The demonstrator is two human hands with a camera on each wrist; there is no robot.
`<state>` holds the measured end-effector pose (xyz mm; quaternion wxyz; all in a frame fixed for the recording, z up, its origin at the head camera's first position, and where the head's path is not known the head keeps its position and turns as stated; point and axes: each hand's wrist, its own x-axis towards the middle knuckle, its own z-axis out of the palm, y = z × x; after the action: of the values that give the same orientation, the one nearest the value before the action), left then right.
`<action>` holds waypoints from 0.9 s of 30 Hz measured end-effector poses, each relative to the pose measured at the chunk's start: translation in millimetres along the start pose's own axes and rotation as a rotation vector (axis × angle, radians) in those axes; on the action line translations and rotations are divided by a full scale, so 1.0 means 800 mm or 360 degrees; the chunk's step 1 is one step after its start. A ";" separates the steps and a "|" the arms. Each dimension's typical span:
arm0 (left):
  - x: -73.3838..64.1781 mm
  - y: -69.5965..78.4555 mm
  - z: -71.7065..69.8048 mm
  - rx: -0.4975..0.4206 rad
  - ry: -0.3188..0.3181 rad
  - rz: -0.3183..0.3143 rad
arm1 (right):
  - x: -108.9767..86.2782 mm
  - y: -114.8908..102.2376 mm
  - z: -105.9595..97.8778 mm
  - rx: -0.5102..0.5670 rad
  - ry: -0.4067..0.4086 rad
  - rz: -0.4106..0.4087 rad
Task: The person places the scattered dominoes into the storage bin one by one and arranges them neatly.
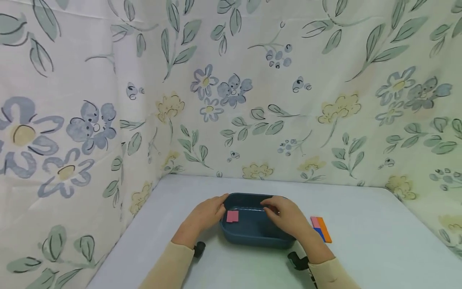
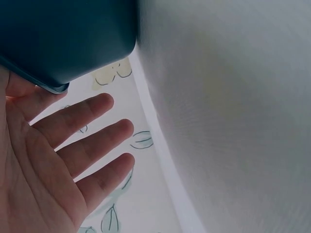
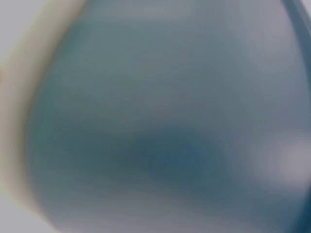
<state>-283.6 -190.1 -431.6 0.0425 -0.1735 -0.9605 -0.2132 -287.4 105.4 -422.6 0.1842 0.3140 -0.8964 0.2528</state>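
A dark blue rectangular basin with rounded corners (image 1: 249, 241) sits on the table in the head view. My left hand (image 1: 205, 214) rests at its left rim. In the left wrist view, the spread, straight fingers (image 2: 97, 145) lie below the rim, and the basin's wall (image 2: 73, 34) rises over them. Two overlapping pink square pieces (image 1: 232, 216) lie inside, toward the left. Over the basin's right part, my right hand (image 1: 286, 214) has loosely bent fingers, thumb and index tips apart, with nothing visible between them. The right wrist view is a blur of blue.
To the right of the basin, flat pink (image 1: 315, 222), orange (image 1: 324, 229) and blue (image 1: 319, 233) pieces lie together on the white table (image 1: 375, 249). Leaf-and-flower patterned cloth (image 1: 260, 88) hangs behind and along the left side. Dark wrist-camera parts hang under both wrists.
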 end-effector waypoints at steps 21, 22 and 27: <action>0.000 -0.003 0.003 -0.0016 0.0004 0.0000 | -0.071 0.118 -0.096 0.0034 -0.0181 0.0546; 0.000 -0.002 0.003 -0.0015 0.0002 -0.0002 | -0.072 0.122 -0.099 0.0042 -0.0211 0.0576; 0.001 -0.001 -0.001 -0.0008 -0.0010 -0.0040 | -0.077 0.136 -0.105 0.0110 -0.0364 0.0696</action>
<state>-284.5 -191.0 -431.1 0.0363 -0.1622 -0.9622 -0.2158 -299.1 255.7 -421.6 0.0116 0.1452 -0.9489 0.2800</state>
